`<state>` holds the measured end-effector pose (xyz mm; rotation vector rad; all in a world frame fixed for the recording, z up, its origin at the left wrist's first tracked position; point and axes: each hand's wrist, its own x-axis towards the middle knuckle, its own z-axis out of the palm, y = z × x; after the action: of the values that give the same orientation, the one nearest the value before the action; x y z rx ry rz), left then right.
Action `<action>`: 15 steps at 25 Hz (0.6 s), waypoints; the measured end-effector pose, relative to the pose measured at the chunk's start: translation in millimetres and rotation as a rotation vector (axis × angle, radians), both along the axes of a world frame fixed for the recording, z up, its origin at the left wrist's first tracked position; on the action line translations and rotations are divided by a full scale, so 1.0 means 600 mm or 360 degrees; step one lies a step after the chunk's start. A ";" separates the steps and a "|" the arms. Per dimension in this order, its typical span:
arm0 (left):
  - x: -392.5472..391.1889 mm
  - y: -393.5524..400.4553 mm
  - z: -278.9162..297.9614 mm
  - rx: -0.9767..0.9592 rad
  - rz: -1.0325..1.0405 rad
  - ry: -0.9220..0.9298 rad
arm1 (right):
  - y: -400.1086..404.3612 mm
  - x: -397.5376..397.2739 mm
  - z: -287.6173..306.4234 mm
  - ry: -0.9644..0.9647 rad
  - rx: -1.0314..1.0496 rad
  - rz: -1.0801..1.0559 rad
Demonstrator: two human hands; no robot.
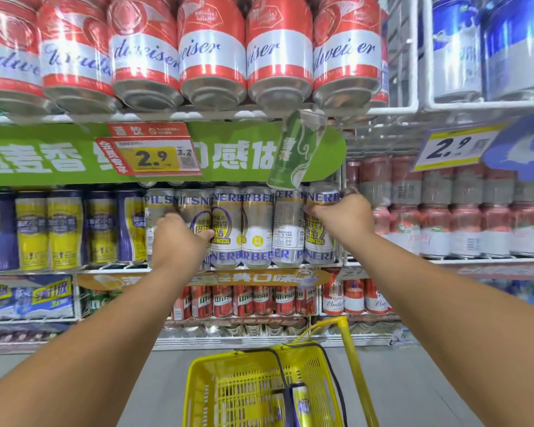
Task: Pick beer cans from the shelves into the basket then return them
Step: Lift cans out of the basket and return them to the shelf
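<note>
Reaching level into the middle shelf, the left hand (179, 238) curls its grip round one upright silver-and-purple pilsner can (195, 229) while the right hand (339, 214) clamps another's (321, 223) top, the yellow plastic basket (204, 386) well below both grips.

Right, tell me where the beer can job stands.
Done: at least two cans already lie in the yellow basket. In hand: the left hand and right hand each grip a silver pilsner can on the middle shelf, whether lifting out or putting back I cannot tell. Left: the basket cans must go back on the shelves.
</note>
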<state>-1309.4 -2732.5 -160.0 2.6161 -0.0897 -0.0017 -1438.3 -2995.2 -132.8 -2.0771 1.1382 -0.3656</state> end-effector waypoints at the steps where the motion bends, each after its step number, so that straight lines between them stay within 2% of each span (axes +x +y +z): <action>1: 0.001 -0.002 -0.001 -0.0022 0.0020 -0.0008 | -0.002 0.000 -0.005 0.0045 -0.0044 -0.0009; 5: -0.001 -0.013 -0.003 0.0069 0.0093 -0.0021 | -0.009 0.009 -0.019 0.0042 -0.0023 -0.0053; 10: 0.000 -0.016 -0.004 0.0354 0.0136 -0.0154 | -0.009 0.018 -0.018 0.0227 -0.0208 0.0036; 15: 0.002 -0.012 -0.020 0.0210 0.0072 -0.0224 | -0.012 0.021 -0.045 0.0160 -0.0282 0.0022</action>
<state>-1308.2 -2739.4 -172.1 2.7472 -0.0819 0.1989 -1425.9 -3002.3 -160.1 -2.2790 1.1870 -0.3706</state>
